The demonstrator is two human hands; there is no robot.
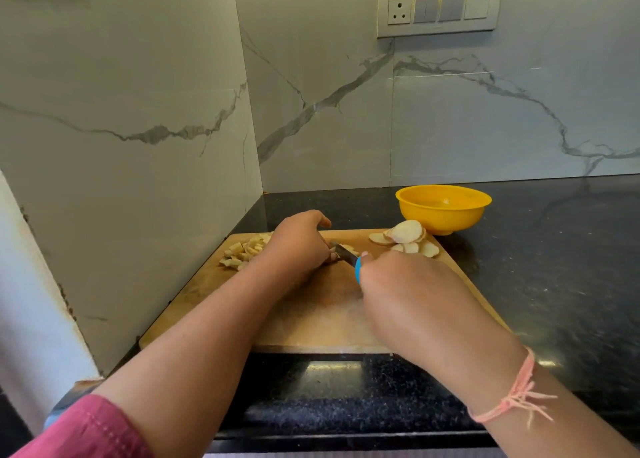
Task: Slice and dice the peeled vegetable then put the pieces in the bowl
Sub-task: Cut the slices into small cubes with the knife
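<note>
Left hand (300, 240) curled knuckles-up, right hand (398, 283) clenched in grip, forearms converging

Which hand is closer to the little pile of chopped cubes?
The left hand. It sits right beside the diced pieces, holding down the vegetable piece. The right hand is farther right, gripping the knife.

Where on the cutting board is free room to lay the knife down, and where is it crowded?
Free: the cutting board's near half, between the forearms. Crowded: diced pieces far left, slices far right beside the bowl, and in the middle the left hand holding a piece under the knife in the right hand.
</note>
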